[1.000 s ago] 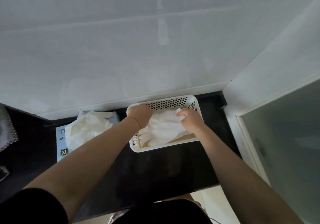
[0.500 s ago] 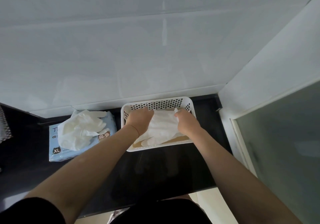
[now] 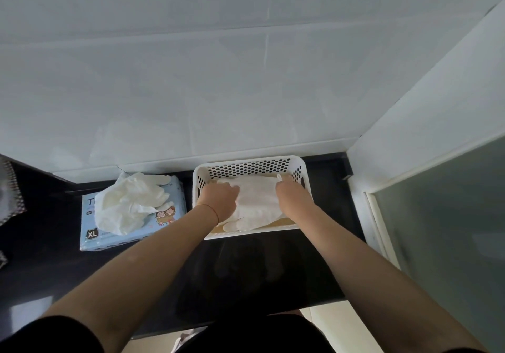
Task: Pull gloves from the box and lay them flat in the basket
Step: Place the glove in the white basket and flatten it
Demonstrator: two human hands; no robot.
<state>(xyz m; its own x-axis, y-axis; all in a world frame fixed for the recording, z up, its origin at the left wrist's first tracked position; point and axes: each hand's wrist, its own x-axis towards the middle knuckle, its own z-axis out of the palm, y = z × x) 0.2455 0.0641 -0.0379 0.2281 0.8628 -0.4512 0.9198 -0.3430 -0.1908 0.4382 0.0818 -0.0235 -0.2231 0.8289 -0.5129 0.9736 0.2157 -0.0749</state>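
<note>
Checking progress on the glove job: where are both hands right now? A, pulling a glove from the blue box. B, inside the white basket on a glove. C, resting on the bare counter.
B: the left hand and right hand both lie on the glove inside the white basket.

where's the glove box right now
In the head view the glove box sits on the dark counter, left of the white basket, gloves spilling from its top.

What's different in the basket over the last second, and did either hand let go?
Both hands spread apart: the left hand and right hand pulled the thin white glove out flatter across the white perforated plastic basket. Neither let go. The pale blue glove box, with gloves bunched on top, looks untouched.
</note>
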